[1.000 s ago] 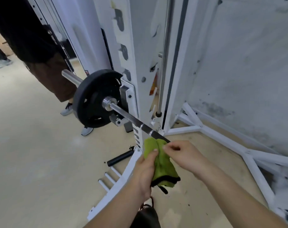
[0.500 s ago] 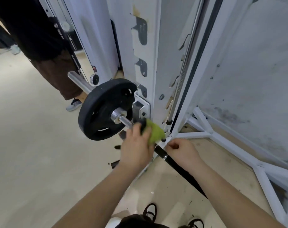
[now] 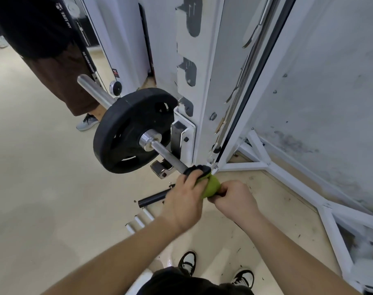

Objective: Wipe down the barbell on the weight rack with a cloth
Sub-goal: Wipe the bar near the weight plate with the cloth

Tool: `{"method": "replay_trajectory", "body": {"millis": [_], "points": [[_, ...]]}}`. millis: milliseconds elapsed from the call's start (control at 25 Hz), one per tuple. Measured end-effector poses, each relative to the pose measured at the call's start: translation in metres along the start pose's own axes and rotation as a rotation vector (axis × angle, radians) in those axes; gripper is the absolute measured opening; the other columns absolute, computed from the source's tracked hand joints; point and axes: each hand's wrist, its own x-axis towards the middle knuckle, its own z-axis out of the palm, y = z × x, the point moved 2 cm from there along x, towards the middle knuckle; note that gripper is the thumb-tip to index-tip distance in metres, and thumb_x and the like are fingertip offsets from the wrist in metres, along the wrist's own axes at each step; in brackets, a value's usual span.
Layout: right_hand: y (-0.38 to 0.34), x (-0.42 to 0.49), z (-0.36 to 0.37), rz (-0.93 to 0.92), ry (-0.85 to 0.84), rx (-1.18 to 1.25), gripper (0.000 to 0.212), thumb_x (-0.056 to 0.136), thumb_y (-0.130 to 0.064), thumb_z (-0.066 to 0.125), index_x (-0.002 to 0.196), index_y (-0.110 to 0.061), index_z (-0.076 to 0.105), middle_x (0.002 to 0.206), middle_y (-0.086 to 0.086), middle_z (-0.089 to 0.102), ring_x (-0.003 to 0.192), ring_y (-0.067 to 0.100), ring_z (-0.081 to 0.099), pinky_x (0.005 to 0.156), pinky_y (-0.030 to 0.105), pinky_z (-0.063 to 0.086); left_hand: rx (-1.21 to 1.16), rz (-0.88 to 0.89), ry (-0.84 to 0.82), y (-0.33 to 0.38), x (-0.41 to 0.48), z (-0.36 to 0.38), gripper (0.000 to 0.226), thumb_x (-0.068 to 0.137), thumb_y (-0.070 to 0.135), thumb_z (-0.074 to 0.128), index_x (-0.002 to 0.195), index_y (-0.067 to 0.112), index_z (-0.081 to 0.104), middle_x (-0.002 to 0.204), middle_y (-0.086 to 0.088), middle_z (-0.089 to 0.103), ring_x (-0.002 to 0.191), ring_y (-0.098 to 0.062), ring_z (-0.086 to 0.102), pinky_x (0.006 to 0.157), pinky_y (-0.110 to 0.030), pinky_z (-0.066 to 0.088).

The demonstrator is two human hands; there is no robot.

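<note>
Now cloth (image 3: pixel 211 186) pulled back nearward along barbell (image 3: pixel 168 155), clenched by left hand (image 3: pixel 185 201); barbell gripped by right hand (image 3: pixel 234 199); one shaft pass likely completed.

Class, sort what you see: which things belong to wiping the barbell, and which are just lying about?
In the job: barbell, cloth, left hand, right hand, rack.
Lying about: black tube on the floor, grey shoe.
</note>
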Motion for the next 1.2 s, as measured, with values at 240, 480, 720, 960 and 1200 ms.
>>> {"method": "replay_trajectory", "body": {"millis": [240,480,720,960,1200], "points": [[-0.003,-0.003,0.003,0.041,0.048,-0.067,0.009,0.07,-0.03,0.069,0.066,-0.022,0.066,0.062,-0.005,0.066,0.063,0.022,0.064,0.053,0.026,0.043,-0.111,-0.284,0.045,-0.002,-0.006,0.004,0.063,0.077,0.008,0.063,0.138,0.021,0.057,0.148,-0.001,0.048,0.106,-0.03,0.053,0.077,-0.041,0.059],[-0.005,-0.003,0.002,0.058,0.037,-0.012,0.007,0.073,-0.029,0.074,0.075,-0.023,0.071,0.071,-0.004,0.07,0.07,0.02,0.067,0.064,0.031,0.053,0.009,-0.18,0.051,-0.038,0.014,-0.013,0.066,0.074,0.006,0.068,0.137,0.022,0.058,0.144,-0.001,0.052,0.1,-0.032,0.056,0.063,-0.041,0.058],[-0.004,-0.004,0.006,0.044,0.06,-0.049,0.007,0.07,-0.025,0.069,0.068,-0.02,0.065,0.066,-0.002,0.067,0.068,0.022,0.065,0.057,0.03,0.048,0.05,0.068,-0.006,-0.011,-0.008,-0.005,0.058,0.077,0.009,0.058,0.134,0.023,0.06,0.144,0.0,0.054,0.1,-0.028,0.055,0.059,-0.037,0.056],[-0.005,-0.004,0.008,0.052,0.069,-0.066,0.007,0.071,-0.029,0.069,0.072,-0.024,0.066,0.069,-0.005,0.068,0.068,0.02,0.066,0.062,0.031,0.052,-0.01,-0.228,0.008,0.002,-0.011,0.0,0.06,0.072,0.002,0.058,0.13,0.016,0.061,0.142,-0.002,0.054,0.094,-0.029,0.054,0.06,-0.038,0.056],[-0.008,-0.005,0.006,0.065,0.043,-0.067,0.006,0.075,-0.032,0.071,0.074,-0.026,0.068,0.07,-0.005,0.069,0.069,0.02,0.067,0.063,0.03,0.052,0.089,-0.231,0.047,-0.036,0.012,-0.019,0.058,0.073,0.004,0.062,0.129,0.02,0.062,0.139,-0.001,0.057,0.093,-0.031,0.055,0.055,-0.035,0.051]]}}
